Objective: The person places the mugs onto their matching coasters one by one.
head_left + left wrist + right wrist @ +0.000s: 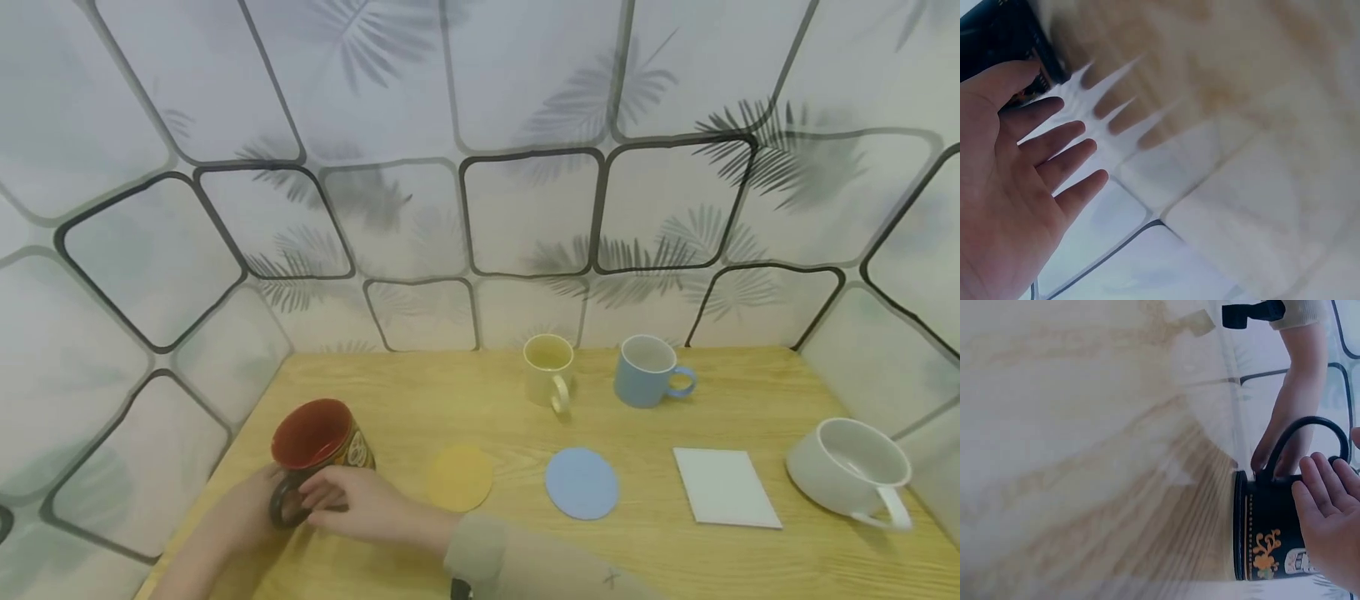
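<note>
A dark mug [362,452] with a red inside and a painted flower pattern stands at the table's left, its black handle towards the person. My left hand [247,510] is at its near left side; in the left wrist view, the thumb lies against the dark mug [997,37] and the other fingers extend past it. My right hand [367,504] is by the handle and near side. In the right wrist view, the right hand [1335,519] has nearly straight fingers lying along the mug's patterned wall [1266,519], below the handle [1300,422].
A yellow round coaster [460,477], a blue round coaster [582,483] and a white square coaster [726,487] lie on the wooden table [420,392]. Behind stand a yellow mug [542,379] and a blue mug [639,383]. A wide white cup [825,471] is at the right.
</note>
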The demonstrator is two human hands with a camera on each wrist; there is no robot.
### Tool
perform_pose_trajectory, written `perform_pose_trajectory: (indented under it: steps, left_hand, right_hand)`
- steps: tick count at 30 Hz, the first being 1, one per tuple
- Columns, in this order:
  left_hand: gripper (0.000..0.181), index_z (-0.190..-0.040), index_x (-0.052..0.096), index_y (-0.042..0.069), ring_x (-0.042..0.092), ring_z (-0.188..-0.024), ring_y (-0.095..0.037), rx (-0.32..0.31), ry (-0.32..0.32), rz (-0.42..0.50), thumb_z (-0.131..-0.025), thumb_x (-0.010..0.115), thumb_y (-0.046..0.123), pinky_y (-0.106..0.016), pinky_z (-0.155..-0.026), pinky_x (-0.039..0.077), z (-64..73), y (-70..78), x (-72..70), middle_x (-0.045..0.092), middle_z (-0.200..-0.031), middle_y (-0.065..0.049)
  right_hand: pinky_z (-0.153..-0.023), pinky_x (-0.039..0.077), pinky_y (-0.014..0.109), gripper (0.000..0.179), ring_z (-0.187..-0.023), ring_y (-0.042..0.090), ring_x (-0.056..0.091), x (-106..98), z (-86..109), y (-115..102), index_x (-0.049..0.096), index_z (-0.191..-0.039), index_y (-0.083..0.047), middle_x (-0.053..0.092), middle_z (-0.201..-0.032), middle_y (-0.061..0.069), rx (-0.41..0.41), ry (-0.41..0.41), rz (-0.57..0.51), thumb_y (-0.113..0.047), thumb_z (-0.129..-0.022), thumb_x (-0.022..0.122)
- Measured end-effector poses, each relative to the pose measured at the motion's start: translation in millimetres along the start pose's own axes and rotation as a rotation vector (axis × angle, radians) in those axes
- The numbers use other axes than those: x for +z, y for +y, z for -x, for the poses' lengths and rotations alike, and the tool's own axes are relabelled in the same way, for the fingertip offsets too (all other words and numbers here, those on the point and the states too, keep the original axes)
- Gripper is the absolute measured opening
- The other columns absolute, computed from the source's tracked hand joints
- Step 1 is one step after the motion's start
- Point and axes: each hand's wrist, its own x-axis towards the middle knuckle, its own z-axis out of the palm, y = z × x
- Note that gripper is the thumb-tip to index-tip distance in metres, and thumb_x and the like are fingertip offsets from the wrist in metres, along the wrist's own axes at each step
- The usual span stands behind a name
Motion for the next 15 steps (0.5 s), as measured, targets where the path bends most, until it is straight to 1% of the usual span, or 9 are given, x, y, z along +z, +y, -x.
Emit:
perform_pose_trajectory:
  steps: [2, 3, 5, 7, 9, 12, 15]
  left_hand:
    - [0.037, -0.113, 0.072, 0.015, 0.075, -0.097, -0.029, 0.01, 0.016, -0.021, -0.079, 0.087, 0.013, -0.049, -0.083, 0.064, -0.9, -3.1, -1.6, 0.075, -0.104, 0.001]
    - [0.035, -0.114, 0.072, 0.015, 0.075, -0.098, -0.03, -0.001, 0.02, -0.021, -0.082, 0.085, 0.01, -0.05, -0.083, 0.064, -1.1, -4.3, -2.7, 0.074, -0.105, 0.0]
    - [0.033, -0.116, 0.071, 0.014, 0.075, -0.102, -0.034, -0.021, 0.025, -0.038, -0.086, 0.081, 0.008, -0.055, -0.087, 0.063, -0.7, -7.1, -5.1, 0.075, -0.109, -0.005]
    - [0.032, -0.122, 0.071, 0.008, 0.073, -0.109, -0.042, -0.032, 0.036, -0.038, -0.09, 0.077, 0.007, -0.061, -0.093, 0.061, -0.1, -9.3, -7.8, 0.076, -0.117, -0.015]
    - [0.032, -0.127, 0.07, 0.001, 0.071, -0.114, -0.046, -0.036, 0.058, -0.042, -0.096, 0.072, 0.007, -0.064, -0.097, 0.058, 0.8, -10.7, -10.8, 0.074, -0.123, -0.021]
    - [0.037, -0.13, 0.067, -0.007, 0.069, -0.117, -0.05, -0.019, 0.095, -0.039, -0.095, 0.069, 0.005, -0.066, -0.1, 0.056, 0.0, -10.9, -16.0, 0.072, -0.126, -0.027]
    - [0.038, -0.131, 0.065, -0.012, 0.066, -0.12, -0.053, -0.014, 0.111, -0.043, -0.096, 0.065, 0.003, -0.067, -0.103, 0.054, -1.6, -9.8, -20.9, 0.07, -0.129, -0.031]
  right_hand:
    - [-0.095, 0.054, 0.007, 0.033, -0.105, -0.008, 0.069, -3.2, 1.6, 0.3, 0.065, -0.135, -0.006, 0.078, -0.123, 0.006, 0.013, 0.0, 0.0, -0.013, -0.103, 0.07]
    - [-0.095, 0.054, 0.007, 0.032, -0.105, -0.008, 0.069, -4.9, 2.5, 0.5, 0.065, -0.134, -0.006, 0.078, -0.123, 0.006, 0.023, 0.0, -0.006, -0.013, -0.103, 0.069]
    - [-0.094, 0.055, 0.008, 0.031, -0.104, -0.007, 0.069, -7.8, 4.1, 1.8, 0.066, -0.134, -0.006, 0.078, -0.123, 0.006, 0.038, 0.006, -0.009, -0.012, -0.103, 0.069]
    - [-0.092, 0.056, 0.009, 0.03, -0.103, -0.007, 0.069, -10.3, 5.2, 4.2, 0.066, -0.133, -0.006, 0.078, -0.122, 0.006, 0.053, 0.013, -0.022, -0.012, -0.103, 0.069]
    - [-0.091, 0.056, 0.009, 0.029, -0.102, -0.007, 0.068, -12.8, 6.0, 7.1, 0.067, -0.132, -0.006, 0.078, -0.121, 0.007, 0.059, 0.023, -0.035, -0.011, -0.103, 0.068]
    - [-0.09, 0.056, 0.01, 0.028, -0.099, -0.007, 0.068, -17.5, 6.8, 10.4, 0.068, -0.13, -0.006, 0.078, -0.119, 0.007, 0.056, 0.045, -0.036, -0.01, -0.103, 0.068]
    - [-0.09, 0.056, 0.01, 0.027, -0.098, -0.006, 0.068, -23.8, 8.1, 11.5, 0.069, -0.129, -0.007, 0.078, -0.118, 0.006, 0.051, 0.065, -0.027, -0.011, -0.103, 0.068]
